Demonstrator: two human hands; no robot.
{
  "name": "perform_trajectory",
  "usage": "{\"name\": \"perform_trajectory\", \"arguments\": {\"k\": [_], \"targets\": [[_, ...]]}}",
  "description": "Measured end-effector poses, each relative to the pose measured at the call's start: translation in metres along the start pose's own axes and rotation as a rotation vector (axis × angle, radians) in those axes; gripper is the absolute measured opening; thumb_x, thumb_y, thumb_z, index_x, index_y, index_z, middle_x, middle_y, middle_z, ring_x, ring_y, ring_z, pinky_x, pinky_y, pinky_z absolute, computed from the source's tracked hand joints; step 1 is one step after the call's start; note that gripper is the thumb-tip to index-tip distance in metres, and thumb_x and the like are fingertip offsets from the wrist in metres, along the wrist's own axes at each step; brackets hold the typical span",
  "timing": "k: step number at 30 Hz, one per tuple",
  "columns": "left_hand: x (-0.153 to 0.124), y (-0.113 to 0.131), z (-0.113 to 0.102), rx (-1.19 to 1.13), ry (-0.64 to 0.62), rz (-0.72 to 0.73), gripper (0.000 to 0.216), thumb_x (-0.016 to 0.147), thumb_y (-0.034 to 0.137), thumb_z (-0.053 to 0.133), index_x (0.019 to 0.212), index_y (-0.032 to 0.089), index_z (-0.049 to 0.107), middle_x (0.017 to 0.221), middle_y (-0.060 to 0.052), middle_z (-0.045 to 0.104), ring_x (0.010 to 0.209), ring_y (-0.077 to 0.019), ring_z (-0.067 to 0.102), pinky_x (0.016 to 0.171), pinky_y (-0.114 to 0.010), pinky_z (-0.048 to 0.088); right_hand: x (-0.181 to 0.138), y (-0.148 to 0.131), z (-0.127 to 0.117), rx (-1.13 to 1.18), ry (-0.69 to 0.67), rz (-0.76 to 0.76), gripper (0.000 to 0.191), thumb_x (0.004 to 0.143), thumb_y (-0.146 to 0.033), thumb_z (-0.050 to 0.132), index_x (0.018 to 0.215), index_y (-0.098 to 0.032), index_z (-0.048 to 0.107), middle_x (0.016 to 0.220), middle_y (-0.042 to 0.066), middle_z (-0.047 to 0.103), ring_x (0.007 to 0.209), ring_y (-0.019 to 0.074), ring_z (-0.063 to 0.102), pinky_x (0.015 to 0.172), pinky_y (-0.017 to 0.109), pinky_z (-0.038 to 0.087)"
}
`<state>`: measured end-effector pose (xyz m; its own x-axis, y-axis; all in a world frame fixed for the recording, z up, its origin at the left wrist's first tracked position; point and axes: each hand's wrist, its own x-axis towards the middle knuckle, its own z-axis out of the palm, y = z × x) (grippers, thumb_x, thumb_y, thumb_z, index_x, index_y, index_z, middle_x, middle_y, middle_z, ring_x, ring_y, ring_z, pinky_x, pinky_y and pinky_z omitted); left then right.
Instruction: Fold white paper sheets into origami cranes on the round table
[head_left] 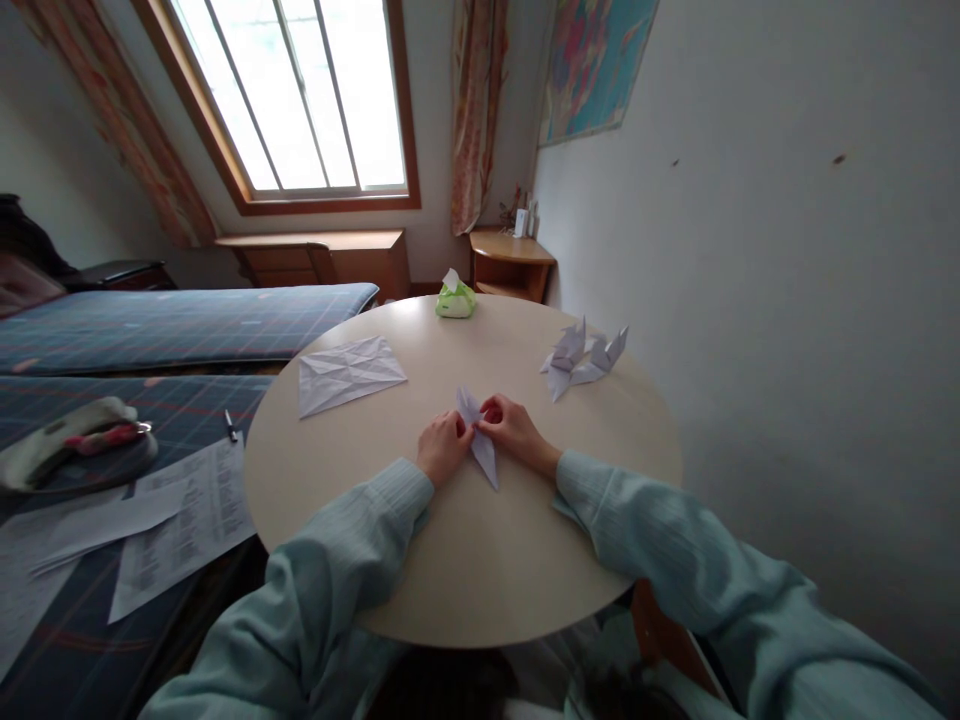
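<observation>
A narrow, pointed piece of folded white paper lies on the round beige table, running from between my hands toward me. My left hand presses its curled fingers onto the paper's left edge. My right hand pinches the paper from the right, fingertips meeting the left hand's at the middle fold. Both sleeves are pale blue-green.
A creased, unfolded white sheet lies at the table's left. Finished folded paper figures sit at the far right near the wall. A green tissue pack stands at the far edge. A bed with papers and a pen lies left.
</observation>
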<state>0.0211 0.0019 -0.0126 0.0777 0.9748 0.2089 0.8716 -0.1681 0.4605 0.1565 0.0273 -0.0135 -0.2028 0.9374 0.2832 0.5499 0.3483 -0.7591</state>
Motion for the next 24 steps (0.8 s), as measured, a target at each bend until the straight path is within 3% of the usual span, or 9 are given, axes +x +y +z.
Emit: {"name": "perform_trajectory", "arguments": {"k": [5,9,12,16,21,24], "targets": [[0.001,0.005,0.004,-0.108,0.024,-0.054,0.020,0.081,0.030,0.037,0.072,0.017,0.050,0.071,-0.005,0.058,0.070,-0.0169,0.055,0.060,-0.027,0.039,-0.001,-0.006,0.008,0.174,0.011,-0.047,0.007,0.069,-0.022,0.050,0.072,-0.016,0.050,0.065,-0.001,0.055,0.058,0.0103,0.050,0.055,0.022,0.039],[0.000,0.004,0.006,-0.195,0.004,0.033,0.022,0.084,0.026,0.030,0.080,0.017,0.050,0.079,-0.004,0.059,0.076,-0.0160,0.055,0.066,-0.028,0.041,-0.001,-0.004,0.009,0.275,-0.070,-0.027,0.020,0.076,-0.036,0.044,0.070,-0.016,0.049,0.059,-0.002,0.051,0.052,0.0091,0.046,0.048,0.021,0.037],[0.002,0.001,0.006,-0.222,-0.009,0.091,0.020,0.082,0.019,0.032,0.080,0.017,0.052,0.082,-0.004,0.058,0.079,-0.0154,0.054,0.071,-0.028,0.042,0.002,0.000,0.008,0.249,-0.068,0.047,0.027,0.072,-0.043,0.049,0.068,-0.017,0.046,0.055,-0.004,0.048,0.049,0.0090,0.044,0.046,0.021,0.035],[0.005,-0.006,0.006,-0.280,-0.025,0.090,0.016,0.074,0.011,0.042,0.076,0.016,0.057,0.079,-0.003,0.055,0.073,-0.0130,0.054,0.072,-0.027,0.043,0.005,0.005,0.007,0.192,-0.004,0.072,0.028,0.061,-0.037,0.061,0.072,-0.017,0.045,0.064,-0.002,0.051,0.059,0.0107,0.049,0.052,0.022,0.038],[0.009,-0.012,0.005,-0.558,0.142,-0.112,0.031,0.065,0.016,0.059,0.095,0.013,0.052,0.090,-0.006,0.053,0.064,-0.0099,0.054,0.063,-0.026,0.047,0.004,0.005,0.008,0.355,0.023,0.102,0.024,0.063,-0.028,0.056,0.080,-0.018,0.043,0.063,-0.004,0.050,0.055,0.0101,0.050,0.049,0.022,0.040],[0.012,-0.013,0.004,-0.843,0.049,-0.243,0.026,0.066,0.028,0.060,0.085,0.011,0.052,0.078,-0.005,0.057,0.060,-0.0104,0.054,0.059,-0.026,0.046,0.003,0.003,0.006,0.547,0.031,0.085,0.032,0.064,-0.028,0.057,0.090,-0.019,0.042,0.066,-0.004,0.054,0.059,0.0112,0.054,0.052,0.024,0.044]]}}
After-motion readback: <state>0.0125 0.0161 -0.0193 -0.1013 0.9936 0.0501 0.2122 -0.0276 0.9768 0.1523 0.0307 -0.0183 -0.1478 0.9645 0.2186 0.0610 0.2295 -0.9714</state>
